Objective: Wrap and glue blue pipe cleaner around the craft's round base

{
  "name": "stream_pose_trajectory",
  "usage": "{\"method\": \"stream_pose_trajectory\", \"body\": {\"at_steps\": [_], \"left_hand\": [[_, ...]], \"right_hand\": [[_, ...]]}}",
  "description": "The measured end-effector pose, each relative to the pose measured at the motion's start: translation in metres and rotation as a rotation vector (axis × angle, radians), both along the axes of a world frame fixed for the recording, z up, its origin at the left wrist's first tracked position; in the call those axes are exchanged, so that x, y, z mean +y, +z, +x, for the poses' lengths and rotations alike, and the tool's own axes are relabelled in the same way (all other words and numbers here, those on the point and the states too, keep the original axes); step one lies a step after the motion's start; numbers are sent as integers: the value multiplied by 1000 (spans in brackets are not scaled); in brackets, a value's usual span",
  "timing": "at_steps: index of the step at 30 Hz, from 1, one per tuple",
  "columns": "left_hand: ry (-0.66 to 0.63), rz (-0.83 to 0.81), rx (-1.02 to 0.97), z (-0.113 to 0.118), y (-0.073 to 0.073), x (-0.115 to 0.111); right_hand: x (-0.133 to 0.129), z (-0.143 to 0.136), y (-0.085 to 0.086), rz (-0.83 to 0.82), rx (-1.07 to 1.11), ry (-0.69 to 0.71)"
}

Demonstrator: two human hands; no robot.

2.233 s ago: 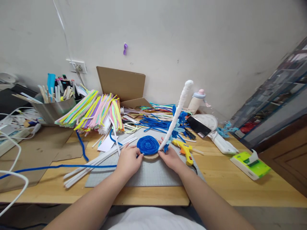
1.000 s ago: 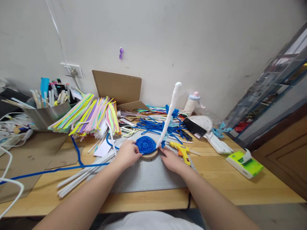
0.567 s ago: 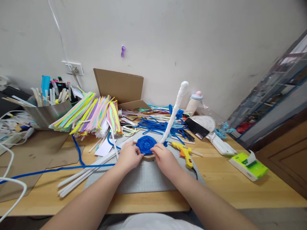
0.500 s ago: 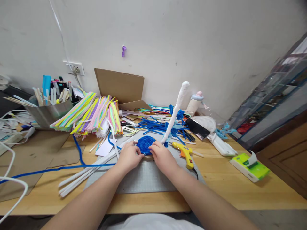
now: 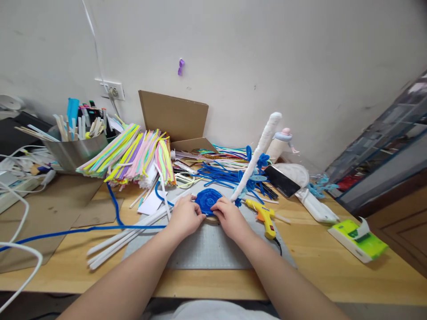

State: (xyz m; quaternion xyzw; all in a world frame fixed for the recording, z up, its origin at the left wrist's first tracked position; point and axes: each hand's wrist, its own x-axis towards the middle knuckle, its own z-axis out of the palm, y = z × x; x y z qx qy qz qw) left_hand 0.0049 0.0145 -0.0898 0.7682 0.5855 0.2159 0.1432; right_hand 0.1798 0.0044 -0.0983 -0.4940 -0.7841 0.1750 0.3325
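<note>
A round disc of coiled blue pipe cleaner (image 5: pixel 208 200) lies between my hands, a brownish edge showing under its near side. My left hand (image 5: pixel 188 215) is closed at the disc's left edge, thumb and fingers on the rim. With bent fingers, my right hand (image 5: pixel 231 215) pinches the right near edge. A long blue pipe cleaner strand (image 5: pixel 100 228) stretches from near my left wrist to the far left. Behind my right hand, a thick white wrapped stick (image 5: pixel 256 155) leans up to the right, blue flowers about it. A grey cutting mat (image 5: pixel 207 253) lies below.
A yellow glue gun (image 5: pixel 267 218) lies right of my right hand. White sticks (image 5: pixel 123 240) lie at left. Pastel pipe cleaner bundles (image 5: pixel 133 153), blue pipe cleaners (image 5: pixel 216 173) and cardboard (image 5: pixel 175 113) fill the back. A phone (image 5: pixel 283 181) and tissue pack (image 5: pixel 358 240) are at right.
The whole view has shifted, so things appear slightly further right. Both hands keep their hold on the blue disc, with little visible finger movement.
</note>
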Motion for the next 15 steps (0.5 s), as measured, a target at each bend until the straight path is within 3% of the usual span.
{"method": "stream_pose_trajectory", "body": {"at_steps": [9,15], "left_hand": [[-31,-4,-2,0,5,-1],[-36,-13,-17,-1,6,-2]], "right_hand": [[-11,-1,6,28,-293,-74],[-13,-1,7,7,-320,-119]]}}
